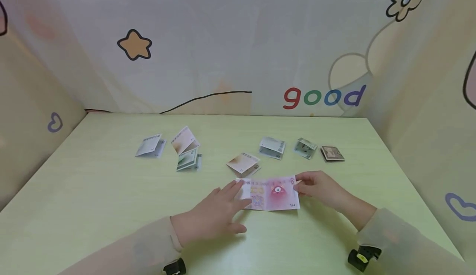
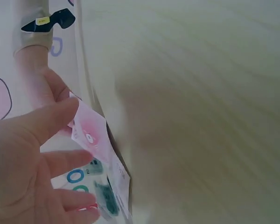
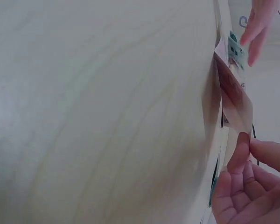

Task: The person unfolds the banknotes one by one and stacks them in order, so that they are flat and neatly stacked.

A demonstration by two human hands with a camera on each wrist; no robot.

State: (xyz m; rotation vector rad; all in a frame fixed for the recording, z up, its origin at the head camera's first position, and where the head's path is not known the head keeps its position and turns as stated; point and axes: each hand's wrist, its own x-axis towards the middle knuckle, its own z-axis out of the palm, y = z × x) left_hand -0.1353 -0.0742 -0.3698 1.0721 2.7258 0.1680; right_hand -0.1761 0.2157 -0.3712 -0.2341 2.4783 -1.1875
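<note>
A pink banknote, marked by fold lines, is held slightly off the table in the head view. My right hand pinches its right edge between thumb and fingertips; the right wrist view shows this pinch on the banknote with the far end sloping down. Over the left end of the note, my left hand is spread with fingers extended. In the left wrist view those fingers are loosely bent and grip nothing. Whether they touch the paper I cannot tell.
Several folded banknotes stand or lie farther back: a bluish one, a brownish one beside a green one, another brownish one just behind the pink note, and others to the right. Printed curtains enclose the table.
</note>
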